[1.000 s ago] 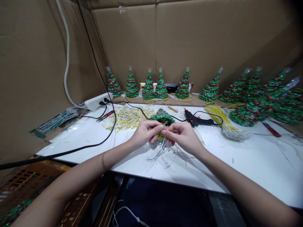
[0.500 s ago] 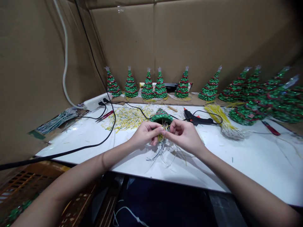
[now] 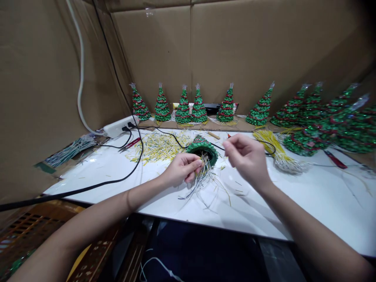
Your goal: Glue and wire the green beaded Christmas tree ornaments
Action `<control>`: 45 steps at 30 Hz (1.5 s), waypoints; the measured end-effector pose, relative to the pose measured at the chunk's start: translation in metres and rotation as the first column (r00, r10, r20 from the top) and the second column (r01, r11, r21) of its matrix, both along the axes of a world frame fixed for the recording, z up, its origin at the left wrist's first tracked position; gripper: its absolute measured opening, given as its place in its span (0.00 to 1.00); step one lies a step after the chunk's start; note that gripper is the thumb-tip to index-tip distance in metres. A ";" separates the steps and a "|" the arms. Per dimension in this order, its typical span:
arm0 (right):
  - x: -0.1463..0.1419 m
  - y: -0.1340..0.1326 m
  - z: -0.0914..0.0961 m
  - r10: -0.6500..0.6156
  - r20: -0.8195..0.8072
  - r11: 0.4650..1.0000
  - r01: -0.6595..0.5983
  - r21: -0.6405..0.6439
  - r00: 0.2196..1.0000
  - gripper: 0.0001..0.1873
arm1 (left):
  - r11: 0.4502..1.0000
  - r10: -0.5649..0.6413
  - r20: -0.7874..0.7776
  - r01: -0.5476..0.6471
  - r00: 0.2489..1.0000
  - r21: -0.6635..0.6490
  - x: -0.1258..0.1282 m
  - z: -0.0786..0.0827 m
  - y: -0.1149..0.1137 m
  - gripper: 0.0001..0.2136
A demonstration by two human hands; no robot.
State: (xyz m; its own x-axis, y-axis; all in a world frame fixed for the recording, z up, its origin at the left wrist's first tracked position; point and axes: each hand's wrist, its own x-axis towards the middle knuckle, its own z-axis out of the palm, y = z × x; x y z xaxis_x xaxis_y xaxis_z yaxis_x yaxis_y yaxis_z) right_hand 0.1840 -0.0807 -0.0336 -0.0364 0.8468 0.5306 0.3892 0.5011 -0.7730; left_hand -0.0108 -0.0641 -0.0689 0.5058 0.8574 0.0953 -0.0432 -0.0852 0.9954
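Note:
A small green Christmas tree [image 3: 212, 150] lies on its side, its hollow base facing me. Thin white, yellow and dark wires [image 3: 202, 186] spill out of the base onto the white table. At the left rim of that opening, my left hand [image 3: 186, 167] pinches some of the wires between thumb and fingers. My right hand [image 3: 248, 158] is raised to the right of the tree, apart from it, with thumb and fingers closed together. Whatever it may hold is too small to make out. Behind it, the hot glue gun is mostly hidden.
Decorated trees [image 3: 183, 105] line a cardboard ledge at the back and right. Cut wire bits [image 3: 160, 145] are heaped left of centre. A yellow-and-white wire bundle [image 3: 273, 150], red-handled tools [image 3: 336, 159], a power strip [image 3: 119, 126] and a black cable [image 3: 117, 180] lie around the table.
My right hand has moved away from the wires, to the right and slightly up, and now covers the glue gun. The left hand keeps its pinch at the tree's base.

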 end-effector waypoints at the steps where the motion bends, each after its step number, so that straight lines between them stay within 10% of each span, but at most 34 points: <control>1: 0.004 0.002 0.003 -0.058 0.009 0.998 0.058 0.014 0.998 0.15 | 1.000 0.004 0.008 -0.004 1.000 -0.006 0.000 -0.001 0.001 0.15; 4: 0.015 0.009 0.009 -0.055 0.213 0.998 0.058 -0.011 0.976 0.20 | 1.000 0.007 0.015 -0.007 1.000 0.002 -0.001 -0.002 0.002 0.14; 9: 0.019 0.015 0.006 0.391 0.538 0.919 -0.281 -0.277 0.747 0.06 | 1.000 0.020 0.022 -0.021 1.000 0.013 -0.001 0.000 0.004 0.15; 16: 0.021 0.017 -0.002 0.462 0.712 0.884 -0.209 -0.418 0.529 0.07 | 1.000 0.012 0.025 -0.013 1.000 0.017 -0.001 0.000 0.005 0.14; 24: 0.018 0.014 -0.004 0.560 0.632 0.825 -0.297 -0.480 0.535 0.04 | 0.999 0.006 0.028 -0.007 1.000 0.031 -0.001 0.002 0.004 0.14; 30: 0.025 0.021 0.004 0.571 0.405 0.798 -0.366 -0.480 0.714 0.11 | 1.000 0.008 0.036 -0.009 0.999 0.021 -0.002 0.000 0.006 0.14; 37: 0.025 0.018 0.012 0.603 0.018 0.648 -0.476 -0.595 0.798 0.15 | 1.000 0.009 0.041 -0.010 0.999 0.027 -0.002 0.001 0.006 0.15; 45: 0.013 0.017 -0.002 0.511 -0.017 0.764 -0.463 -0.449 0.859 0.18 | 1.000 0.024 0.053 -0.024 0.998 0.004 -0.001 0.001 0.006 0.14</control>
